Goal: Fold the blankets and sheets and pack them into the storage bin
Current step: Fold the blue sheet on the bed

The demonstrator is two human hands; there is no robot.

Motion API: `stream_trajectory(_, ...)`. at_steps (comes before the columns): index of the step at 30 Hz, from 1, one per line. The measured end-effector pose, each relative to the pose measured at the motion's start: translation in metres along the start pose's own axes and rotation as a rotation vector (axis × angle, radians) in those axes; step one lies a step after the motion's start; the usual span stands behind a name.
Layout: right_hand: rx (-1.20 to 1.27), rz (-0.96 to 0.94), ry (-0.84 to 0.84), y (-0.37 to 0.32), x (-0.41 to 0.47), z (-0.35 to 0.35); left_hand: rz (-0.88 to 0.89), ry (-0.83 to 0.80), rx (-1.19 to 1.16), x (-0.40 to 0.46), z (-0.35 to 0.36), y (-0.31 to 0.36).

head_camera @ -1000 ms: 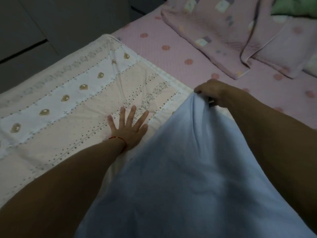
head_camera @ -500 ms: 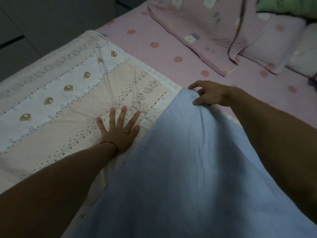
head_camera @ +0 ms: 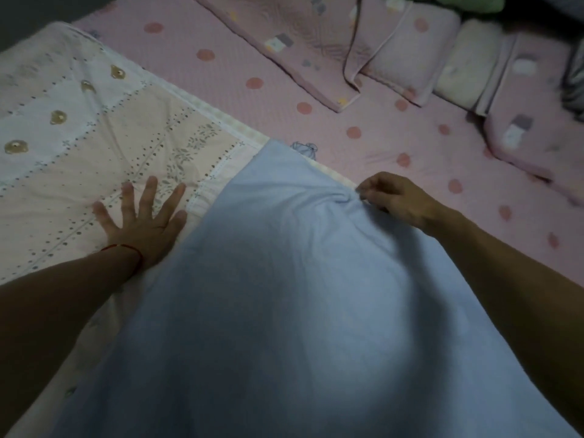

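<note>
A cream patterned blanket [head_camera: 94,131] with a pale blue underside lies spread across the pink bed. Its near part is folded over, so the blue side [head_camera: 284,295] faces up and fills the lower middle of the view. My left hand [head_camera: 142,216] presses flat on the patterned side with fingers spread, just left of the blue fold. My right hand [head_camera: 395,200] pinches the blue fold's right edge, where the cloth bunches. No storage bin is in view.
The pink dotted bed sheet [head_camera: 284,74] stretches behind. A folded pink quilt [head_camera: 300,36] lies at the back, with pillows [head_camera: 467,67] and a green cloth [head_camera: 458,1] at the far right. A dark floor strip shows at the top left.
The blue fold's far edge has come down onto the patterned side. My right hand has moved right and nearer along the edge. My left hand stays pressed in place.
</note>
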State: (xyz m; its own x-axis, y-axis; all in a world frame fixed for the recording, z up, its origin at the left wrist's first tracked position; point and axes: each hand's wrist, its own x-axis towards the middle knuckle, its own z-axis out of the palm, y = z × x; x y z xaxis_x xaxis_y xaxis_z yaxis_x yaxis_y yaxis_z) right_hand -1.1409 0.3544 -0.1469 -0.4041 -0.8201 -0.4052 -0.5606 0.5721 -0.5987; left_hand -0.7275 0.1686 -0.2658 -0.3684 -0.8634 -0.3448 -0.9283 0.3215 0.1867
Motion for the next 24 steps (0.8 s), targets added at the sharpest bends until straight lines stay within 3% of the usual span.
stream_trajectory(5,-0.425,0.033,0.124,0.067,-0.060,-0.003,-0.002,-0.006,0.000,-0.002,-0.003,0.001)
stream_trajectory(12,-0.467,0.018,0.417,0.092,-0.058,-0.011,-0.011,0.001,-0.019,-0.001,0.000,0.003)
stream_trajectory(15,-0.504,0.138,0.359,0.101,-0.055,-0.018,-0.001,0.004,-0.023,0.000,0.000,0.002)
stream_trajectory(21,-0.462,0.170,0.360,0.072,-0.037,0.009,0.001,0.023,-0.026,-0.001,0.002,0.003)
stream_trajectory(24,-0.506,-0.021,0.422,0.032,-0.015,0.030,-0.001,0.015,-0.028,-0.002,0.001,0.004)
